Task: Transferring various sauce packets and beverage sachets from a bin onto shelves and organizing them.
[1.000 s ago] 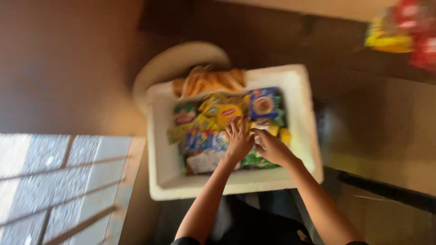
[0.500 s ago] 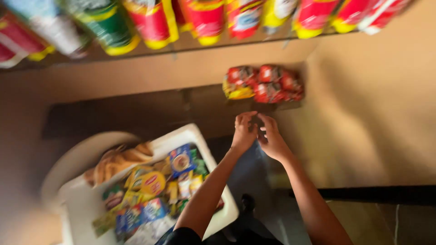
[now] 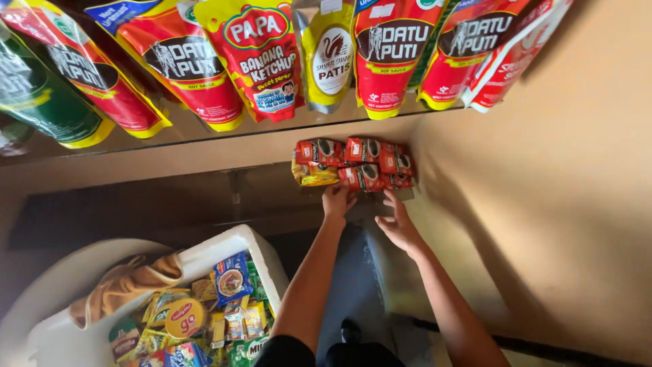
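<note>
A cluster of small red sachets [image 3: 367, 163] with dark round pictures lies on a low ledge against the tan wall [image 3: 543, 204], stacked in a short row whose long axis runs left to right across my view. One yellow sachet [image 3: 314, 177] sits at the row's left end, just under a red one.

From my fingers, the sachets lie straight ahead and slightly up. My left hand [image 3: 337, 200] is the nearer of the two: its fingertips touch the lower edge of the row, below the yellow sachet, with fingers curled together; I cannot tell whether they pinch a packet or only press on it. My right hand [image 3: 401, 224] rests just below the right half of the row, palm down, fingers spread and loosely apart, holding nothing, the fingertips near the bottom packets but apart from them.

Above the ledge, large sauce pouches [image 3: 258, 54] in red, yellow and green hang in a line. Down to my left, well apart from both hands, a white foam box [image 3: 261, 255] holds mixed colourful snack packets, with a tan cloth [image 3: 129, 289] draped on its rim.
</note>
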